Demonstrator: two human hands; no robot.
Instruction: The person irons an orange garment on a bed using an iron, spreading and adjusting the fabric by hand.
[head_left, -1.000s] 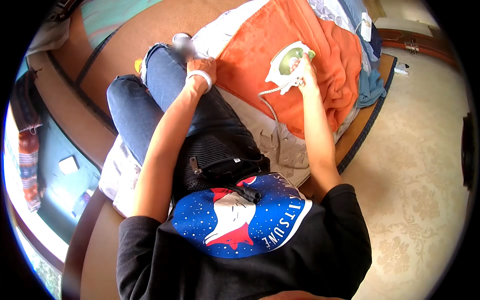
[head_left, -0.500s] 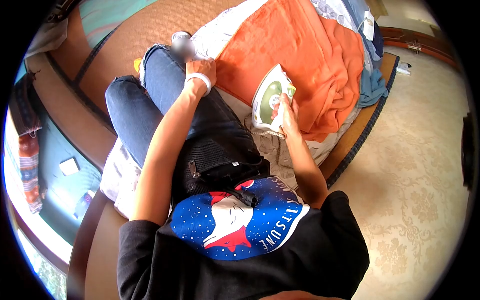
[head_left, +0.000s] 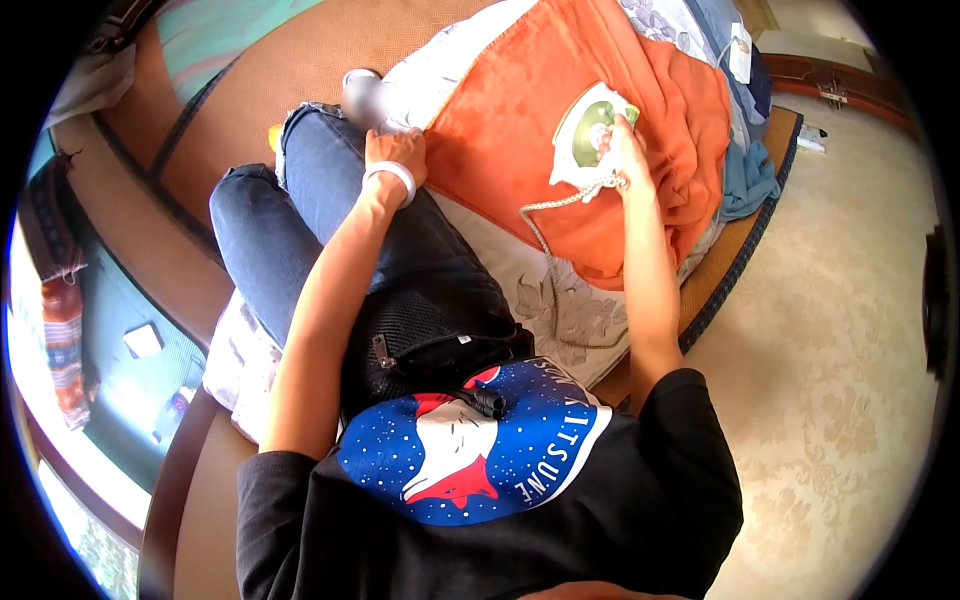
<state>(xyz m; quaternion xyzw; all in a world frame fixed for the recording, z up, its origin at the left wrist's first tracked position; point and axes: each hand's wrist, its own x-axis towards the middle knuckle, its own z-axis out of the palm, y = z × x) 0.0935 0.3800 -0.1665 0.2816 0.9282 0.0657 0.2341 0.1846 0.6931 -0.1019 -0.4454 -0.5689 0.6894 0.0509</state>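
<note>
My right hand [head_left: 627, 158] is wrapped around the handle of a white and green iron [head_left: 590, 135], which rests on an orange cloth [head_left: 510, 120]. From the heel of the iron a braided cord [head_left: 541, 232] runs down onto the pale sheet. My left hand [head_left: 395, 153], with a white band at the wrist, is closed at the left corner of the cloth, beside my knee. Its fingertips are partly hidden. The cloth is spread flat on its left side and bunched into folds on its right.
Beneath the cloth lies a patterned white sheet [head_left: 575, 318]. Blue clothing [head_left: 748, 180] is heaped at the bed's right edge [head_left: 745, 240]. A rounded, partly blurred object [head_left: 361, 84] sits beyond my knee. The patterned floor [head_left: 820, 400] spreads to the right.
My right hand has slid the iron forward and to the right over the orange cloth, drawing out more cord. My left hand has shifted slightly toward me.
</note>
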